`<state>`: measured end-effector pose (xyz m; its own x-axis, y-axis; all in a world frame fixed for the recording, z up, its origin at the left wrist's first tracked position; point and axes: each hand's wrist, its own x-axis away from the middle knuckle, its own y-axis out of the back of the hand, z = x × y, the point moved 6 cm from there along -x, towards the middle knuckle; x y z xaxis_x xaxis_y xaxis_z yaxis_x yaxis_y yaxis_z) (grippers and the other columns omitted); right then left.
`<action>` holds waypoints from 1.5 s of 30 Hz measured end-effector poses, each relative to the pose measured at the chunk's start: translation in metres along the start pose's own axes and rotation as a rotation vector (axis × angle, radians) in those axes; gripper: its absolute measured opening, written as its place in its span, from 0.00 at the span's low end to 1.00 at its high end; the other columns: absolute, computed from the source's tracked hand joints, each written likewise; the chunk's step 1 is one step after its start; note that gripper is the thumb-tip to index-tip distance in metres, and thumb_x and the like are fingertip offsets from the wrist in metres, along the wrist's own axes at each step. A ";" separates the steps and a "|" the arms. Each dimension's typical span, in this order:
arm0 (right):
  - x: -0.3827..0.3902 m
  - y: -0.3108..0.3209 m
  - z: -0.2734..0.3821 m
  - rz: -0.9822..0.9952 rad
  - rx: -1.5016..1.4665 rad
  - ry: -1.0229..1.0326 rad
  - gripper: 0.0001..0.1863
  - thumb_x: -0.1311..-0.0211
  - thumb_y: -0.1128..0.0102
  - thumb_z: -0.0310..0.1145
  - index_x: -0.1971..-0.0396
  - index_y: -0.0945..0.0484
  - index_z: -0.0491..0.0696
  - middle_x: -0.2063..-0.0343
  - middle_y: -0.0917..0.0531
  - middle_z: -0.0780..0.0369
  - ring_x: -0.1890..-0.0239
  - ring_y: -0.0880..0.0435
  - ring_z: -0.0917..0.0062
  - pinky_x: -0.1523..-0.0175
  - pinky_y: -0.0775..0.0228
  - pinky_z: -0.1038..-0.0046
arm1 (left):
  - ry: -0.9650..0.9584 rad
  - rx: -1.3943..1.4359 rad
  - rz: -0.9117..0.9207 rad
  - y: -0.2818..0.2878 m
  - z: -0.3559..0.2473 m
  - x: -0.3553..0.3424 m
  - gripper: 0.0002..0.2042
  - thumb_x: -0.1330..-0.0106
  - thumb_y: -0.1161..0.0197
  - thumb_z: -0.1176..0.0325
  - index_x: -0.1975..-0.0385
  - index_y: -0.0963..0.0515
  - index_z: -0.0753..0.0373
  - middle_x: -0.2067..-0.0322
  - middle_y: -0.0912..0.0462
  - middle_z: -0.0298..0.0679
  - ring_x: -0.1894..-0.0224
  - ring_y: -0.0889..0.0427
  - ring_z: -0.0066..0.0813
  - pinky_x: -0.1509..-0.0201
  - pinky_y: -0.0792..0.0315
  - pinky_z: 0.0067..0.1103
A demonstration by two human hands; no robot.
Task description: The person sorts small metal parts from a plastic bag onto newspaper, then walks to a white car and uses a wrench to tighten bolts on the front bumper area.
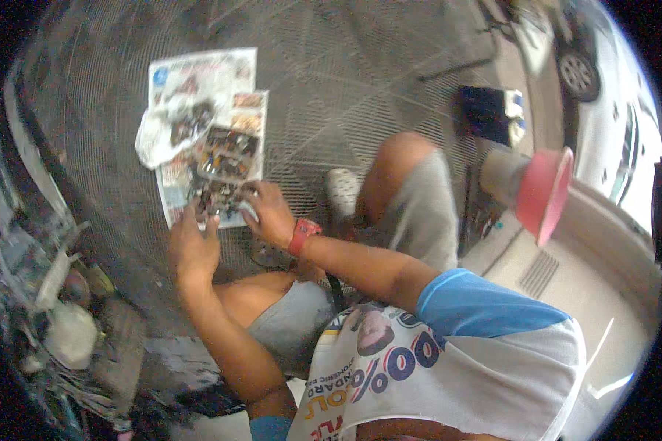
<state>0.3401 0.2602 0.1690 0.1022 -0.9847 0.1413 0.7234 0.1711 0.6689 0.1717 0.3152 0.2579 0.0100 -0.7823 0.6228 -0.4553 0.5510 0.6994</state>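
Note:
Small dark and metallic parts lie in a loose pile (219,192) at the near end of some newspaper sheets (171,197) on the ground. My left hand (194,246) reaches the pile's near left side, thumb and fingers apart. On the right side my right hand (272,214), below a red wristwatch (304,235), rests at the parts with bent, spread fingers. Nothing held shows in either hand, though blur hides the fingertips. Just beyond the pile sits a shallow clear box (251,170) full of small mixed pieces. Farther left, a white cloth or bag (152,143) carries more dark parts.
Machine parts (73,334) crowd the left side. A pink basin-like container (544,195) stands at the right, near a dark blue box (487,114). Beyond is a parked car (616,110). My knee and a light clog (342,189) are right of the newspaper.

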 end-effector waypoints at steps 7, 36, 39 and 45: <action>-0.003 0.271 0.122 0.006 -0.093 0.067 0.20 0.43 0.33 0.34 0.51 0.21 0.44 0.47 0.23 0.49 0.45 0.24 0.52 0.38 0.33 0.53 | -0.442 0.103 -0.339 -0.012 -0.084 0.074 0.24 0.33 0.37 0.63 0.39 0.28 0.64 0.44 0.23 0.54 0.40 0.27 0.55 0.34 0.35 0.43; 0.443 0.719 -0.135 0.317 -0.502 -0.993 0.24 0.34 0.50 0.46 0.51 0.16 0.43 0.48 0.15 0.50 0.47 0.15 0.56 0.42 0.26 0.57 | -0.239 -0.084 0.339 0.117 -0.604 0.154 0.24 0.27 0.39 0.59 0.38 0.28 0.70 0.41 0.22 0.51 0.40 0.24 0.38 0.35 0.32 0.30; 0.439 0.724 -0.185 0.010 -0.502 -1.064 0.22 0.36 0.49 0.41 0.50 0.17 0.44 0.49 0.16 0.47 0.44 0.18 0.53 0.38 0.30 0.55 | -0.556 -0.067 0.335 0.106 -0.813 0.166 0.25 0.26 0.40 0.59 0.36 0.30 0.70 0.41 0.23 0.50 0.40 0.25 0.37 0.35 0.33 0.30; 0.398 0.835 -0.177 -0.609 -0.714 -1.262 0.25 0.42 0.41 0.38 0.45 0.21 0.43 0.45 0.19 0.45 0.41 0.21 0.52 0.35 0.31 0.58 | -0.605 -0.104 0.571 0.107 -0.902 0.070 0.27 0.28 0.39 0.59 0.35 0.31 0.68 0.39 0.24 0.51 0.40 0.23 0.43 0.35 0.31 0.32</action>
<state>1.1055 0.0050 0.6550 -0.6637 -0.1723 0.7278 0.6394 -0.6356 0.4326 0.9271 0.5811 0.6927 -0.6904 -0.3792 0.6161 -0.1608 0.9107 0.3804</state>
